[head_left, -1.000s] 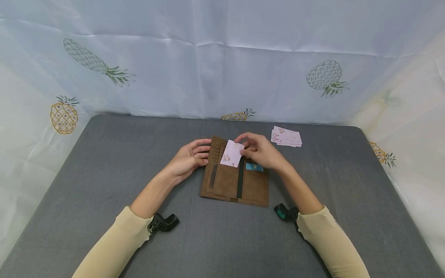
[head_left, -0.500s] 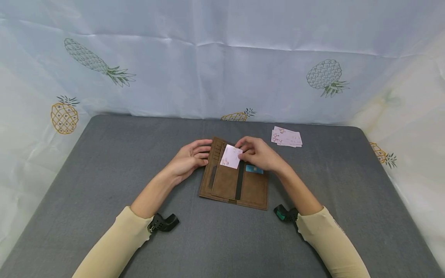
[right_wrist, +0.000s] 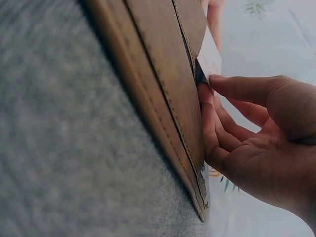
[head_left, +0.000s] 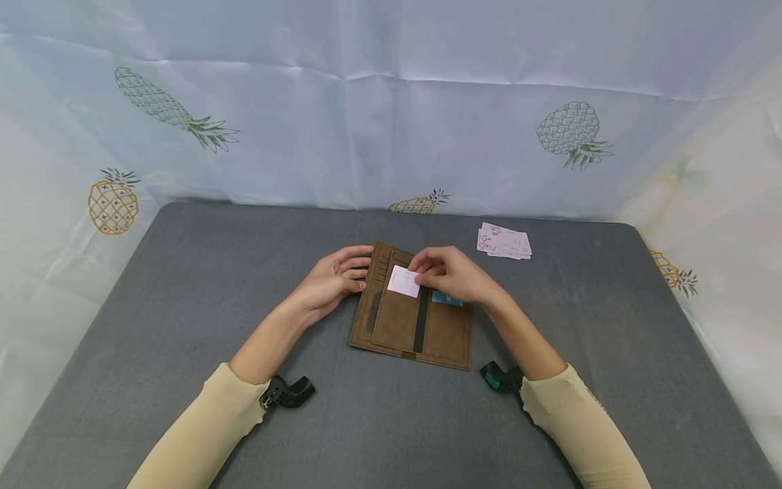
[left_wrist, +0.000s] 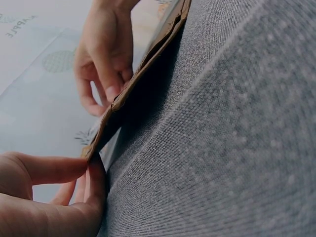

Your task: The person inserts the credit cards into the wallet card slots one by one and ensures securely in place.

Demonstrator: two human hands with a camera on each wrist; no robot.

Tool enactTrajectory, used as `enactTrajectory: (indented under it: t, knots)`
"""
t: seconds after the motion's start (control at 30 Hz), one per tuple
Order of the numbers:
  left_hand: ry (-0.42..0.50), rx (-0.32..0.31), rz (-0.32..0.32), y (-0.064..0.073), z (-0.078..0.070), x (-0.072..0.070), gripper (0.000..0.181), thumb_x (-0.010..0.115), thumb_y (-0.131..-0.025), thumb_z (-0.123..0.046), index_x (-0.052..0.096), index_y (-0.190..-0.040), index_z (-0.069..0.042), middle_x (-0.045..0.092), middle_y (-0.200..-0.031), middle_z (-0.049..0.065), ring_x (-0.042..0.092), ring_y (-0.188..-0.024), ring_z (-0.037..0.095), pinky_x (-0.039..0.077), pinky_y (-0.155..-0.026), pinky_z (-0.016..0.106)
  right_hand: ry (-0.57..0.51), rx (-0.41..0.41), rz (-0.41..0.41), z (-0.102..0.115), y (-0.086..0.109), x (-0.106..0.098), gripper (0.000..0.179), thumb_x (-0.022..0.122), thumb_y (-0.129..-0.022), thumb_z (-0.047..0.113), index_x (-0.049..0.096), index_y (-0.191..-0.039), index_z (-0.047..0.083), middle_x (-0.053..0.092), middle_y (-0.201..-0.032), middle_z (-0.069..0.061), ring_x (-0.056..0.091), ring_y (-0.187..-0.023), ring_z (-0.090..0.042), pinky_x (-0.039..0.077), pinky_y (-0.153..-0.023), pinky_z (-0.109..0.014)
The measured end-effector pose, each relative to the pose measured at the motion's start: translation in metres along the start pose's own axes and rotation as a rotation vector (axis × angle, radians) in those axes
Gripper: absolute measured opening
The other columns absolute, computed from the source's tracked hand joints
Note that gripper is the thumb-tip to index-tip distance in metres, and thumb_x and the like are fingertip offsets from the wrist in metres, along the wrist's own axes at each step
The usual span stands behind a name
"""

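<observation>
An open brown wallet [head_left: 394, 326] lies on the grey table, its inner pockets facing up. My left hand [head_left: 332, 282] pinches its left edge; in the left wrist view, the thumb [left_wrist: 61, 169] lies on one side of the edge and the fingers behind it. Between thumb and fingertips, my right hand [head_left: 451, 273] holds a pale pink card [head_left: 403, 281]. The card's lower end sits at a wallet pocket, out of sight, while the upper part shows. In the right wrist view, the card's corner [right_wrist: 210, 54] stands up from the brown leather.
A blue card [head_left: 446, 299] pokes out of the wallet's right-hand pocket, partly under my right hand. Several pink printed cards [head_left: 504, 241] lie in a loose pile at the back right of the table [head_left: 391, 435]. A pineapple-print cloth [head_left: 391, 136] hangs behind.
My right hand has come slightly nearer with the pink card, and less of that card shows above the pocket. The wallet has shifted slightly. My left hand keeps its place.
</observation>
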State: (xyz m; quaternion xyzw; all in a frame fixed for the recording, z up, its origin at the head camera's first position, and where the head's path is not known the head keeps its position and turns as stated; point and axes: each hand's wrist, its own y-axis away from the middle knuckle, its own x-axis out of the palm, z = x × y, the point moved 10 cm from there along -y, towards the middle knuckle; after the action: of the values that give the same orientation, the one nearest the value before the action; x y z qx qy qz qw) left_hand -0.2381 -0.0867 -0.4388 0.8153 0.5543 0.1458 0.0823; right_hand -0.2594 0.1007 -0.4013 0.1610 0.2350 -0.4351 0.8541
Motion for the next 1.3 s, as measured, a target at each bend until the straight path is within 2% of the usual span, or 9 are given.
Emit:
enactTrajectory:
  t: [0.43,0.67,0.83,1.03,1.17,1.3]
  knots:
    - [0.007,0.004,0.002,-0.001,0.000,0.001,0.080,0.051,-0.094,0.020,0.039,-0.167,-0.009,0.044,-0.165,0.020,0.056,-0.130,0.021,0.055,-0.091,0.018,0.010,-0.006,0.100,-0.001,0.001,0.009,0.017,0.068,-0.104,0.002,0.080,-0.117,0.004,0.080,-0.109,-0.014,0.073,-0.092,-0.020,0.058,-0.079,-0.028]
    - [0.007,-0.002,-0.001,0.000,0.000,0.000,0.080,0.051,-0.094,0.020,0.039,-0.167,-0.010,0.044,-0.166,0.020,0.055,-0.131,0.022,0.055,-0.091,0.018,0.019,-0.030,0.118,0.003,0.001,0.011,0.016,0.069,-0.104,0.002,0.081,-0.114,0.003,0.080,-0.113,-0.015,0.074,-0.095,-0.019,0.061,-0.085,-0.030]
    - [0.005,-0.003,-0.001,0.000,0.000,0.000,0.080,0.051,-0.095,0.020,0.039,-0.167,-0.010,0.043,-0.167,0.020,0.054,-0.133,0.023,0.055,-0.091,0.018,0.014,-0.006,0.105,0.001,0.001,0.010,0.016,0.069,-0.104,0.003,0.082,-0.114,0.004,0.081,-0.113,-0.014,0.076,-0.098,-0.021,0.062,-0.088,-0.032]
    - [0.005,-0.003,0.001,0.000,0.000,0.000,0.079,0.051,-0.095,0.020,0.039,-0.167,-0.010,0.043,-0.166,0.020,0.054,-0.133,0.024,0.055,-0.091,0.019,-0.002,-0.002,0.087,0.000,0.002,0.005,0.018,0.069,-0.105,0.006,0.081,-0.117,0.003,0.081,-0.115,-0.015,0.077,-0.100,-0.022,0.060,-0.085,-0.026]
    - [0.004,-0.005,-0.001,0.001,0.000,0.000,0.079,0.051,-0.096,0.019,0.039,-0.167,-0.011,0.043,-0.167,0.019,0.053,-0.136,0.025,0.055,-0.092,0.019,-0.019,-0.018,0.058,-0.001,0.003,-0.004,0.019,0.070,-0.105,0.009,0.081,-0.120,0.004,0.081,-0.119,-0.016,0.078,-0.104,-0.026,0.060,-0.087,-0.026]
    - [-0.002,-0.006,-0.001,0.002,0.000,0.000,0.079,0.051,-0.096,0.019,0.038,-0.168,-0.011,0.041,-0.169,0.019,0.050,-0.141,0.027,0.055,-0.092,0.018,0.008,-0.017,-0.004,-0.004,0.005,-0.021,0.021,0.071,-0.105,0.012,0.081,-0.121,0.005,0.081,-0.122,-0.016,0.080,-0.105,-0.029,0.060,-0.089,-0.027]
